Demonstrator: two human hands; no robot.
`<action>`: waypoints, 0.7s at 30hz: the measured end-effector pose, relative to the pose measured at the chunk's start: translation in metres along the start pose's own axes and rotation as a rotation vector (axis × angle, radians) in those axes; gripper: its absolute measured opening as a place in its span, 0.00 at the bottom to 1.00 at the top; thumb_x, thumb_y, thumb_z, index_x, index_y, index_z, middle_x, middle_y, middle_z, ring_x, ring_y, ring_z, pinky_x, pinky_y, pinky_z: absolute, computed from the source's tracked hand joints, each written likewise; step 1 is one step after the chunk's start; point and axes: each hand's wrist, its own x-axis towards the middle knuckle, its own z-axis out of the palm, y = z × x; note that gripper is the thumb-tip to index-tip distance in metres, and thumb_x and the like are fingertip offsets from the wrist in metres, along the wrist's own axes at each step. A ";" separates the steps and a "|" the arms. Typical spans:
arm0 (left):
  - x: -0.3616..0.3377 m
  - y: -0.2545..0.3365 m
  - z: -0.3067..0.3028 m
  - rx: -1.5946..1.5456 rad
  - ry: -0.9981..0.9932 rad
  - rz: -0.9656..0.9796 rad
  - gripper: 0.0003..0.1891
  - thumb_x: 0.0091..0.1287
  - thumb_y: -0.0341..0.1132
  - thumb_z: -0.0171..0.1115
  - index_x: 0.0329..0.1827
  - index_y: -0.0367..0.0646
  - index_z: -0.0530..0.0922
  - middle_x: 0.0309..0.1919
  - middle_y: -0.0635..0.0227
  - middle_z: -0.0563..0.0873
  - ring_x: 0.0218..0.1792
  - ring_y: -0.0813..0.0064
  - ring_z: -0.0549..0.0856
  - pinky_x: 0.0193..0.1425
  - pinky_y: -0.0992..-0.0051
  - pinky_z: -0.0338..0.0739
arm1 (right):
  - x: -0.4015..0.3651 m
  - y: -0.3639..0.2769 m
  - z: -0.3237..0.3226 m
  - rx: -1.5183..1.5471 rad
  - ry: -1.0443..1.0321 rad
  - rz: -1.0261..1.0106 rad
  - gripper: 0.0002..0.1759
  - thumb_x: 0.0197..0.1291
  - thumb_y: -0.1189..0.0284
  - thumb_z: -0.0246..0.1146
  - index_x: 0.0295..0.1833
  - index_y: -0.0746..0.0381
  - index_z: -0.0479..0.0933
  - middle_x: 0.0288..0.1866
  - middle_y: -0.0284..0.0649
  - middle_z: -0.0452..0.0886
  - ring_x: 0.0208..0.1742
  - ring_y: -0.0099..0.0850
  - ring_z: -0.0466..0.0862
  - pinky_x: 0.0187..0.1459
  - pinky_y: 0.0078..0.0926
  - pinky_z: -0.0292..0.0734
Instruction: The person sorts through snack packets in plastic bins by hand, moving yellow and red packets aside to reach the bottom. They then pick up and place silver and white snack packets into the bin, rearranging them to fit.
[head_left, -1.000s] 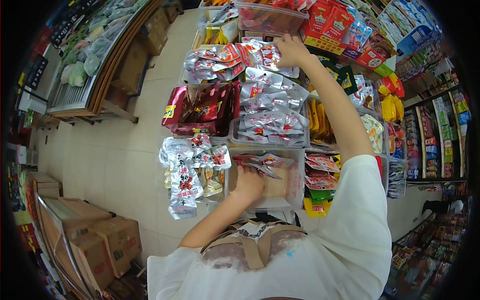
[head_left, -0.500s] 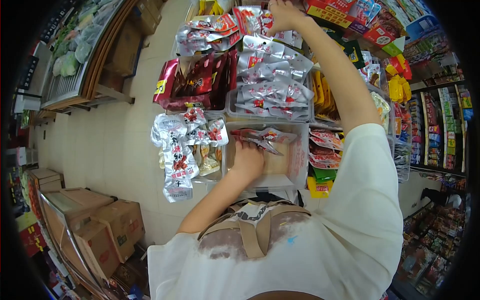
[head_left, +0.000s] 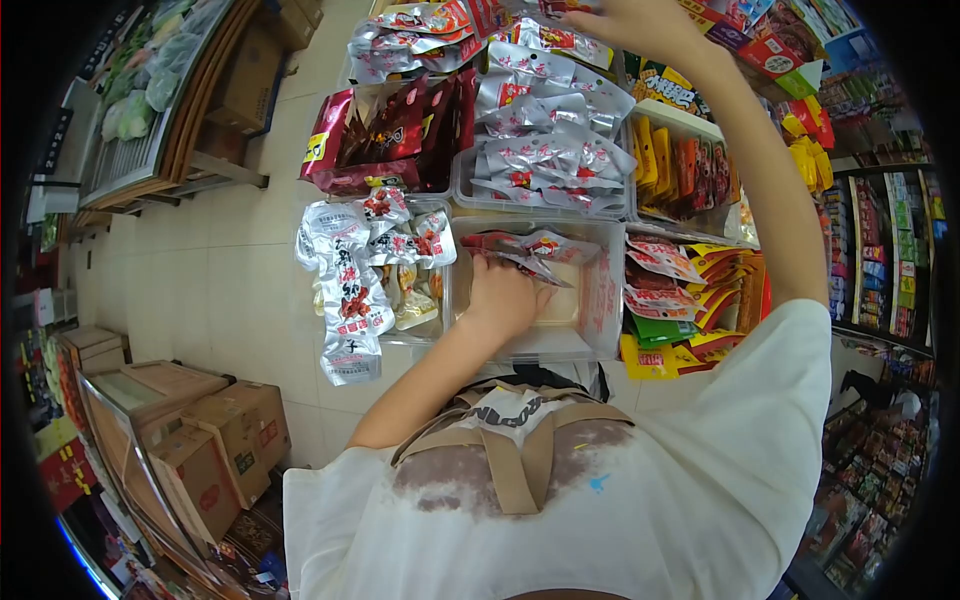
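My left hand (head_left: 502,298) is inside a clear plastic bin (head_left: 602,290), its fingers closed around a few silver-and-red snack packets (head_left: 530,250) that lean at the bin's back side. At the top of the view my right hand (head_left: 645,28) reaches over the far bins, thumb pointing left. A dark red and silver packet (head_left: 568,8) lies by its thumb; the other fingers are cut off or hidden, so I cannot make out its grip. Below it, silver snack packets (head_left: 550,155) fill another clear bin.
To the left are dark red packets (head_left: 385,140) and long silver packets (head_left: 352,280) in bins. Yellow and red packets (head_left: 700,300) stand on the right. Cardboard boxes (head_left: 225,440) sit lower left, a vegetable rack (head_left: 150,110) upper left, and stocked shelves (head_left: 880,250) far right.
My right hand has moved to the right, uncovering more of the far bins. My left hand stays at the packets in the bin. The view has shifted slightly, so the bins sit higher.
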 end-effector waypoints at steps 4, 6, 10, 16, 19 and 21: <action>0.002 0.002 0.010 -0.040 0.162 -0.038 0.25 0.65 0.54 0.46 0.36 0.42 0.84 0.38 0.55 0.84 0.46 0.58 0.79 0.55 0.53 0.62 | -0.063 -0.046 -0.043 0.226 -0.071 0.127 0.22 0.46 0.62 0.66 0.42 0.64 0.69 0.35 0.52 0.78 0.41 0.42 0.81 0.41 0.37 0.74; 0.002 0.004 0.004 -0.010 0.114 -0.047 0.25 0.64 0.55 0.47 0.40 0.43 0.83 0.42 0.54 0.82 0.49 0.58 0.77 0.56 0.53 0.62 | -0.100 -0.061 -0.050 0.394 -0.162 0.089 0.23 0.45 0.65 0.67 0.45 0.63 0.69 0.29 0.48 0.76 0.35 0.44 0.78 0.37 0.38 0.72; 0.005 -0.009 0.035 -0.029 0.325 0.014 0.28 0.58 0.59 0.51 0.52 0.47 0.78 0.54 0.55 0.76 0.58 0.58 0.71 0.58 0.52 0.60 | -0.160 -0.095 -0.041 0.225 -0.260 -0.084 0.15 0.51 0.69 0.63 0.41 0.63 0.67 0.24 0.48 0.76 0.29 0.48 0.78 0.30 0.40 0.71; -0.001 -0.010 0.032 0.135 0.201 0.015 0.27 0.52 0.59 0.57 0.54 0.61 0.75 0.57 0.65 0.75 0.61 0.60 0.69 0.58 0.48 0.59 | -0.209 -0.135 -0.001 0.284 -0.535 0.112 0.20 0.54 0.69 0.60 0.49 0.65 0.64 0.22 0.47 0.77 0.26 0.47 0.79 0.28 0.42 0.72; -0.004 -0.011 0.026 -0.055 0.333 0.071 0.25 0.53 0.58 0.57 0.53 0.61 0.76 0.50 0.66 0.80 0.52 0.62 0.78 0.57 0.52 0.62 | -0.205 -0.148 0.006 0.217 -0.592 0.204 0.22 0.54 0.70 0.58 0.52 0.70 0.64 0.21 0.46 0.77 0.24 0.44 0.80 0.26 0.40 0.74; -0.002 -0.015 0.015 -0.116 0.105 0.051 0.26 0.56 0.56 0.54 0.55 0.55 0.75 0.51 0.62 0.80 0.54 0.60 0.77 0.59 0.53 0.60 | -0.207 -0.150 0.010 0.097 -0.435 0.081 0.23 0.50 0.74 0.58 0.51 0.73 0.66 0.20 0.43 0.76 0.23 0.40 0.80 0.25 0.35 0.75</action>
